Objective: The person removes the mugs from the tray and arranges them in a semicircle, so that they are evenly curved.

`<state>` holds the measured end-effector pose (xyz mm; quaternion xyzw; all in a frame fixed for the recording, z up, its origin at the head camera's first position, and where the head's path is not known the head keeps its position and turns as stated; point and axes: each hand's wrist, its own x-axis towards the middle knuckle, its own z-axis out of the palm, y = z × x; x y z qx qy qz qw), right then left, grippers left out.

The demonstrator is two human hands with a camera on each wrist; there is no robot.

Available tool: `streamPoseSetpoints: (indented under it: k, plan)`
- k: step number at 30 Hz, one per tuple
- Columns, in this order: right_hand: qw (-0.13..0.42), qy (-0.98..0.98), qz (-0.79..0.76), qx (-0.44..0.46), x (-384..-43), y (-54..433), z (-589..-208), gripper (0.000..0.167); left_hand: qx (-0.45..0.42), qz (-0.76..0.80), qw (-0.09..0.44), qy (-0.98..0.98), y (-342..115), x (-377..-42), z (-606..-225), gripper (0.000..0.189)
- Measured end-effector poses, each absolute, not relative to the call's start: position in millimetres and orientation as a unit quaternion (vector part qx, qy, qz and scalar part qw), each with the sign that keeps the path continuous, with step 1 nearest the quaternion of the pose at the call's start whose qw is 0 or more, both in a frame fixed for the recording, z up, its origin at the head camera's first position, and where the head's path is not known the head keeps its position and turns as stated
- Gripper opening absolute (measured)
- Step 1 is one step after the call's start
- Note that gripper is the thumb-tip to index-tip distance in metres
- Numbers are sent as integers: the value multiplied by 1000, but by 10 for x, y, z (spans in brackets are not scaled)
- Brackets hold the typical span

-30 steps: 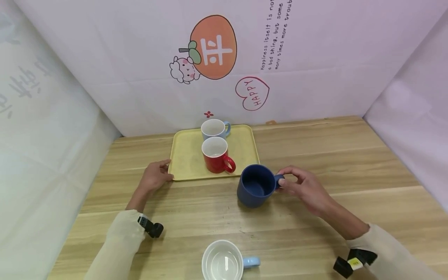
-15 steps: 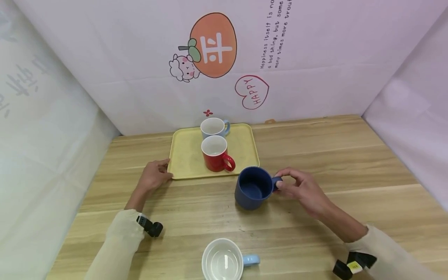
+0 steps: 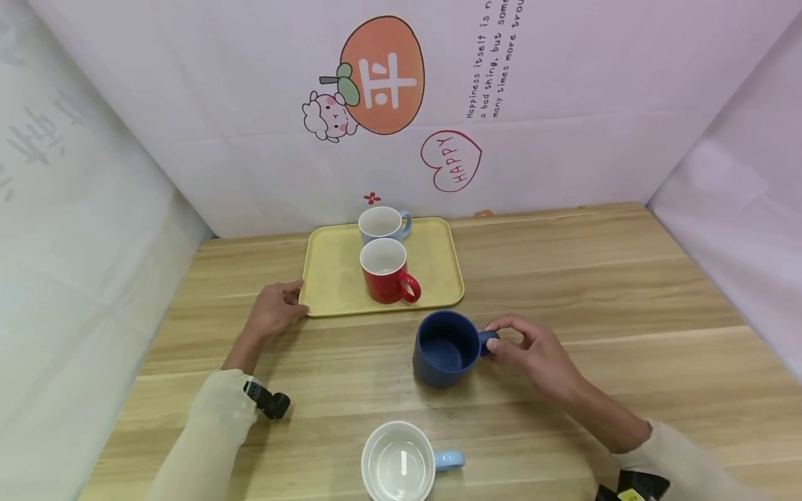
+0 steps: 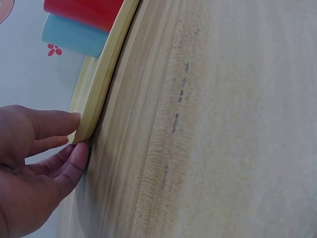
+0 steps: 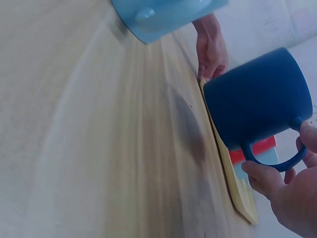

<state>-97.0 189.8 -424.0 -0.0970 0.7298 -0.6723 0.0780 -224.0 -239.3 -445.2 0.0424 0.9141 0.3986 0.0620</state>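
Observation:
A dark blue mug [image 3: 441,365] is held by its handle in my right hand [image 3: 540,358], between thumb and fingers. The right wrist view shows the same mug [image 5: 260,96] off the wood, with its shadow below. At the yellow tray's [image 3: 332,278] near-left corner, my left hand [image 3: 273,309] pinches the rim; the left wrist view shows its fingertips on the edge. On the tray stand a red mug [image 3: 381,285] and, behind it, a light blue mug [image 3: 379,224] with white inside. Another light blue mug [image 3: 399,465] stands near the front, handle to the right.
The wooden table [image 3: 564,278] carries everything. A white printed cloth [image 3: 250,125] rises behind the tray, and white cloth [image 3: 94,243] also hangs on both sides. A black device [image 3: 268,401] is worn on the left wrist.
My right hand has brought the dark blue mug toward me and slightly left, away from the tray. The left hand stays at the tray's corner; the view has tilted slightly.

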Motion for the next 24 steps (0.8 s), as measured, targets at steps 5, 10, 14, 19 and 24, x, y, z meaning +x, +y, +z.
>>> streamPoseSetpoints:
  k: [5, 10, 14, 19, 24]
  plan:
    - [71, 732, -672, -84, -864, 1868, -4243, 21, 48, 391, 60, 917, -2386, -2236, -4437, 59]
    - [70, 736, -667, -95, -807, 1857, -4283, 16, 48, 392, 61, 917, -2384, -2237, -4430, 59]
    - [77, 736, -666, -90, -770, 1851, -4304, 18, 45, 392, 65, 917, -2384, -2237, -4426, 59]
    - [88, 736, -665, -87, -718, 1863, -4319, 19, 36, 392, 72, 917, -2388, -2238, -4428, 60]
    - [97, 728, -670, -104, -666, 1873, -4339, 17, 40, 383, 74, 920, -2385, -2256, -4417, 60]
